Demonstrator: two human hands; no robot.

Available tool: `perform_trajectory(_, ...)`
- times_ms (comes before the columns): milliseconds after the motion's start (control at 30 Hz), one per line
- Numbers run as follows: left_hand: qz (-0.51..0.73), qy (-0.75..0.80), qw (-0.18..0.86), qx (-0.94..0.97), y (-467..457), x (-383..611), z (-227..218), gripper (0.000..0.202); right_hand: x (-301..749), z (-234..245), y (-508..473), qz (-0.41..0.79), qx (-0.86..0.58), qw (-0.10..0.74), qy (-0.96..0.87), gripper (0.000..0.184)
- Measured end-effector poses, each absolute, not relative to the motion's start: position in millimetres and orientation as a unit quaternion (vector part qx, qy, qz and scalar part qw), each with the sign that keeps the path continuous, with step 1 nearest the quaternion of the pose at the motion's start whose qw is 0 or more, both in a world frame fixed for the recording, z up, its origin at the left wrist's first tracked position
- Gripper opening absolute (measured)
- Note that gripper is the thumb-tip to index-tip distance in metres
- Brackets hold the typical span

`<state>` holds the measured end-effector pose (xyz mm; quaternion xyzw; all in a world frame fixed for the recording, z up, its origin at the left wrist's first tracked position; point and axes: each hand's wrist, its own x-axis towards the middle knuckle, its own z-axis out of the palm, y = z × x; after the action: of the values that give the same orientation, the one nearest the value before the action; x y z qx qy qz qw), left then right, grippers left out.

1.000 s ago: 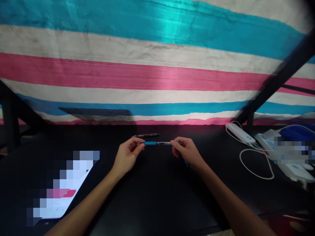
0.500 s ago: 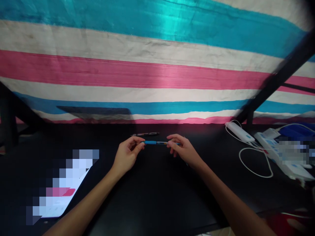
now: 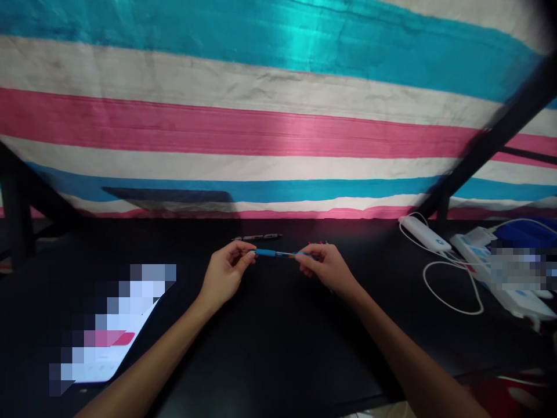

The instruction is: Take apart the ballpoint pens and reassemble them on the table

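A blue pen (image 3: 275, 253) is held level above the black table (image 3: 270, 348), between both hands. My left hand (image 3: 226, 273) pinches its left end, by the blue grip. My right hand (image 3: 326, 267) is closed round its right end, with a few more thin pen-like things showing at the fingers; I cannot make them out. A dark pen (image 3: 256, 237) lies on the table just beyond the hands, apart from them.
A blurred lit sheet or screen (image 3: 108, 325) lies at the near left. At the right are a white power bank (image 3: 424, 233) with a looping white cable (image 3: 452, 290) and a white power strip (image 3: 500, 273). A striped cloth (image 3: 261, 116) hangs behind the table.
The right hand's fingers opened slightly half a second ago and have closed again on the pen's right end. The pen has stayed almost in the same place.
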<state>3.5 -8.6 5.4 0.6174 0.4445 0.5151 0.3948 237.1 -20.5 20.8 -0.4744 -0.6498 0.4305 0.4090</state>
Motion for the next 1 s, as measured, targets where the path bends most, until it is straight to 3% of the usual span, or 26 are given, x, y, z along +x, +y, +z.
perform_trajectory(67,0.513,0.444,0.396,0.619,-9.2,4.1,6.1,0.014,236.6,20.7,-20.6,0.431,-0.493,0.390,-0.647,0.041)
perform_trajectory(167,0.509,0.447,0.398,0.619,-9.4,4.5,6.7,0.014,235.6,20.7,-21.7,0.441,-0.480,0.408,-0.639,0.026)
perform_trajectory(267,0.512,0.449,0.402,0.612,-8.5,3.8,6.0,0.014,235.8,20.9,-22.9,0.427,-0.454,0.442,-0.645,0.041)
perform_trajectory(400,0.513,0.449,0.404,0.610,-7.3,2.3,3.9,0.015,236.5,21.4,-23.4,0.387,-0.478,0.416,-0.670,0.019)
perform_trajectory(633,0.506,0.444,0.401,0.622,-6.8,1.4,2.5,0.014,235.4,26.8,-25.1,0.361,-0.496,0.368,-0.699,0.033)
perform_trajectory(833,0.506,0.441,0.411,0.616,-8.0,2.5,3.3,0.014,238.0,25.9,-23.4,0.424,-0.485,0.320,-0.694,0.038)
perform_trajectory(1000,0.452,0.440,0.405,0.662,-11.8,1.5,14.4,0.018,239.6,23.2,-23.5,0.336,-0.476,0.411,-0.701,0.023)
